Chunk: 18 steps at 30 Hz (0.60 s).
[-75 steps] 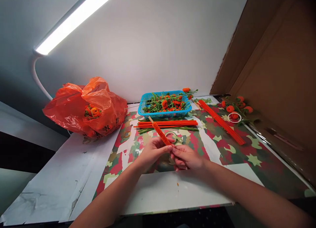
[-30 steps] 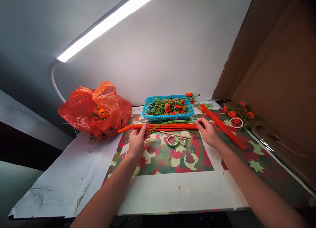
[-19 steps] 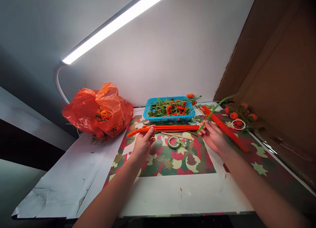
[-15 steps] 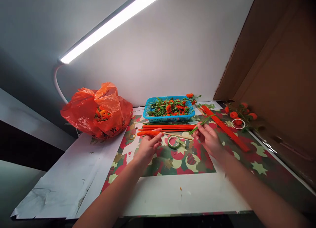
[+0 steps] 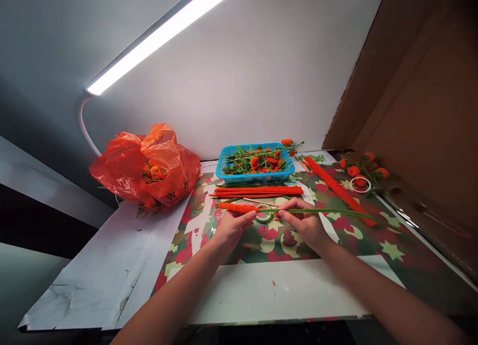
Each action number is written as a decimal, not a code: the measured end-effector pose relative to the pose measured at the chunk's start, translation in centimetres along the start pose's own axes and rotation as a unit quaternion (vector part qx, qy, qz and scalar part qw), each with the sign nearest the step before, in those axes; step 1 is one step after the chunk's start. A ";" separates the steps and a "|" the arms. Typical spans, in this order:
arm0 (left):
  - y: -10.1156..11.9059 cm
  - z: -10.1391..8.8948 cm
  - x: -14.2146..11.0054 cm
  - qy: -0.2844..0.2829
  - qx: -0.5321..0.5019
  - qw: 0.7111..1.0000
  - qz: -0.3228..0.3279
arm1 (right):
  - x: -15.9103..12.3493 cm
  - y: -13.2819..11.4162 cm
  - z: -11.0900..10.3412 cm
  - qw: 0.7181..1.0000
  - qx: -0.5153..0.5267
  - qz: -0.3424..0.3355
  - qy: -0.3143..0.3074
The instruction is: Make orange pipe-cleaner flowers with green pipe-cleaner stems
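My left hand (image 5: 232, 228) pinches an orange coiled pipe cleaner (image 5: 236, 207) between thumb and fingers, near the coil's right end. In the fingertips of my right hand (image 5: 304, 220) is a long green pipe cleaner (image 5: 336, 211), stretched out nearly level to the right. The green one's left end meets the right end of the orange coil; whether it goes inside cannot be made out. Behind the fingers lie a roll of green tape (image 5: 263, 216), partly hidden, and a thin wooden stick (image 5: 257, 201). Straight orange pipe cleaners (image 5: 257, 191) lie just beyond.
A blue basket (image 5: 257, 178) of orange flowers with green stems stands at the back. An orange plastic bag (image 5: 149, 171) sits at left under a lamp (image 5: 160, 44). A red-orange bundle (image 5: 336, 188), a white ring (image 5: 360, 184) and more flowers (image 5: 353, 171) lie at right.
My right hand has moved left, close to my left hand. The green pipe cleaner has swung level, its end now at the orange coil. My left hand has shifted slightly right.
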<state>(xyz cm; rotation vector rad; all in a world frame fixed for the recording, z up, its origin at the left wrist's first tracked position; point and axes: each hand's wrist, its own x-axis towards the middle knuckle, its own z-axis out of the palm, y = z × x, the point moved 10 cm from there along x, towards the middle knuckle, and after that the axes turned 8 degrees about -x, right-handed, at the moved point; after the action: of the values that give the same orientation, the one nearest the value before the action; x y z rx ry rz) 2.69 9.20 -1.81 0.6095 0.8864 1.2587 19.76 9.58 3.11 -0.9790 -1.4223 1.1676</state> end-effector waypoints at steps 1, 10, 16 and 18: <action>-0.1 0.1 0.0 0.000 0.003 1.000 -0.001 | 0.0 0.1 0.1 1.000 -0.002 -0.004 -0.001; -1.0 1.3 -0.8 -0.049 0.059 0.997 0.007 | -0.7 1.1 2.6 0.998 -0.023 -0.026 -0.048; 0.7 -0.2 -0.3 0.012 0.060 0.996 0.070 | -0.3 1.2 0.4 0.999 0.029 0.034 0.008; 0.9 -0.4 -0.2 0.020 0.062 0.995 0.074 | -0.1 1.1 -0.1 0.998 0.036 0.037 0.024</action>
<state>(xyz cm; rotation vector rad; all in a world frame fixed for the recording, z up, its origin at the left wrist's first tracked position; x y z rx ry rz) 1.83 9.14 -1.30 0.7625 0.9718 1.3595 19.90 9.76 1.99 -1.0111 -1.3067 1.2323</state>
